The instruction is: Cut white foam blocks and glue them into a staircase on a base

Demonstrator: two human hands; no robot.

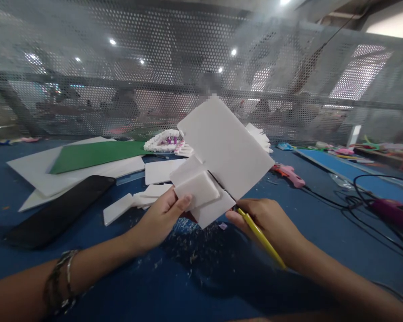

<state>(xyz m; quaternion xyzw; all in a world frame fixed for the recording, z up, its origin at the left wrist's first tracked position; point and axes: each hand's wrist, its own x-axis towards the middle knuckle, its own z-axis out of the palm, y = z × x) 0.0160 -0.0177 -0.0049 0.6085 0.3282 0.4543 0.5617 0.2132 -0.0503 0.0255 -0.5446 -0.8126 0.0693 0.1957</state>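
Raised above the table, a white foam sheet is slit from its lower edge. My left hand pinches it at the lower left, thumb on top of a smaller white foam rectangle that overlaps the sheet. My right hand is wrapped around the yellow handle of a pair of scissors. Their dark blade lies along the slit, between the large part and the strip held by my left hand. The other blade and most of my right fingers are hidden.
White foam pieces lie left of my hands, with a black flat object and a green sheet beyond. A white beaded-looking model stands behind. Rightward are a pink glue gun, black cables and a blue board.
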